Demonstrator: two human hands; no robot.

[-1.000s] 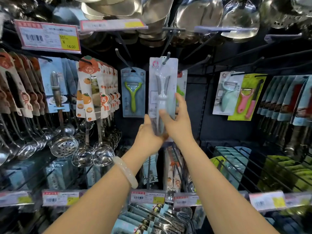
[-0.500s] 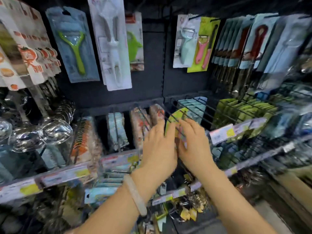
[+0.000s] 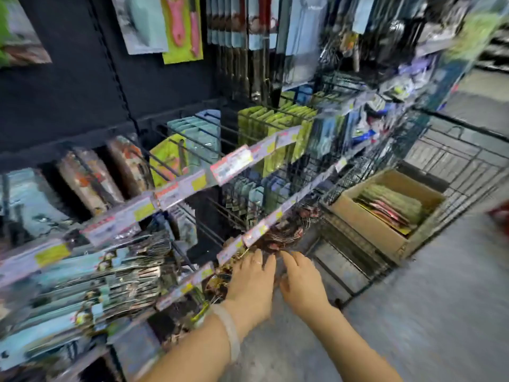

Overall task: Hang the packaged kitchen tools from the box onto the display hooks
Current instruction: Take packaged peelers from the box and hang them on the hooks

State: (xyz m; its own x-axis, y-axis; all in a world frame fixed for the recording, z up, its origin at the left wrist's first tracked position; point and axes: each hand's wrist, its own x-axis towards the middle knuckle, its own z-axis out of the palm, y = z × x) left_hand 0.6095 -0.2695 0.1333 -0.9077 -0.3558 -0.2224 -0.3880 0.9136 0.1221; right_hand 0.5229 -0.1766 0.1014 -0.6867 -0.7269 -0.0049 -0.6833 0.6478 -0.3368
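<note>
Head view, blurred by motion: at the left, rows of flat carded packages hang on dark wire hooks behind glossy price-tag strips. At the upper left of centre, a pink peeler on a lime card hangs against the black back panel. Low in the centre, the left hand, a pale translucent bangle on its wrist, and the right hand lie close side by side, fingers loosely extended and holding nothing. At the right, the brown cardboard box sits in a black wire cart on the grey floor, with flat packaged kitchen tools stacked inside.
</note>
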